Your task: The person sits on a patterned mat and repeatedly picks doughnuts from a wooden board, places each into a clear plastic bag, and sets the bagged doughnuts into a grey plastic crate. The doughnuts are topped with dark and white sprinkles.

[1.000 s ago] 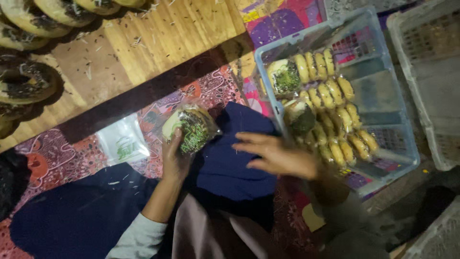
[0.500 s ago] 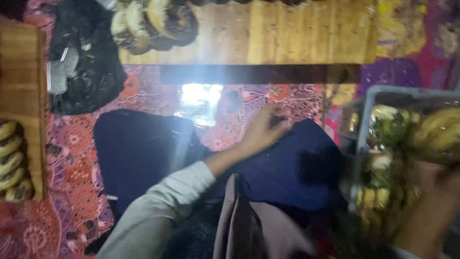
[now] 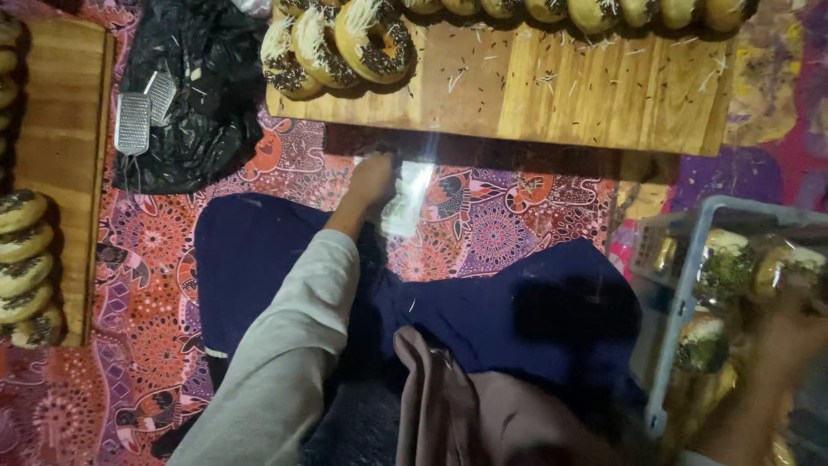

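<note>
Your right hand smeared by motion blur over the crate, its grip unreadable, left fingertips hidden on the clear bag, doughnuts cropped at edges.

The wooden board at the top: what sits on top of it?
On the wooden board sit ring doughnuts topped with dark sprinkles and pale shreds, plus loose sprinkles. The back row runs out of frame, so its count cannot be told.

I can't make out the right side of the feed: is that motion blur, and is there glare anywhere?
Head view: the right hand at the clear crate is smeared by motion blur; glare whitens the plastic bags under the left hand; the doughnuts on the wooden board are sharp, and a dark shadow runs under its near edge.
</note>
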